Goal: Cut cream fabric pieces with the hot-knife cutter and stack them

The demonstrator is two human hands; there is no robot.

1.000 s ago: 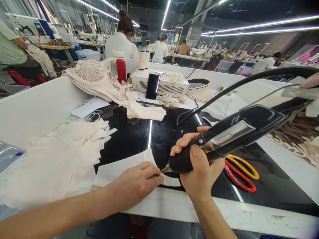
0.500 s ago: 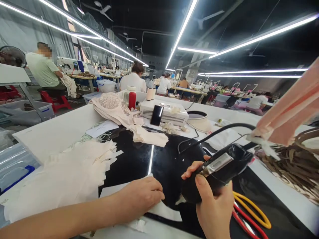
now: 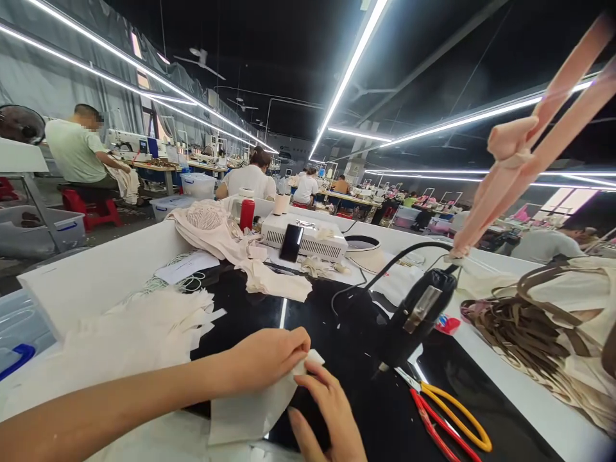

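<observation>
My left hand (image 3: 272, 359) is closed on the edge of a pale cream fabric piece (image 3: 248, 414), which lies over the black glossy board. Beside it, my right hand (image 3: 334, 414) touches the same edge with its fingertips, thumb spread away from the fingers. A black hand-held electric tool (image 3: 416, 317) with a metal plate and a cable hangs upright from a knotted pink fabric strap (image 3: 500, 186), apart from both hands. Scissors (image 3: 445, 417) with one red and one yellow handle lie right of my right hand. A stack of cream fabric pieces (image 3: 129, 340) lies left of the board.
Behind the board stand a white vented box (image 3: 308, 239), a phone (image 3: 291, 242), a red bottle (image 3: 247, 213) and a visor (image 3: 364, 251). Brown straps (image 3: 524, 327) pile up at the right. Several people sit at sewing tables farther back.
My right hand has let go of the black tool, which now hangs from the strap, and has moved left to the fabric. My left hand still holds the fabric; the view has shifted slightly.
</observation>
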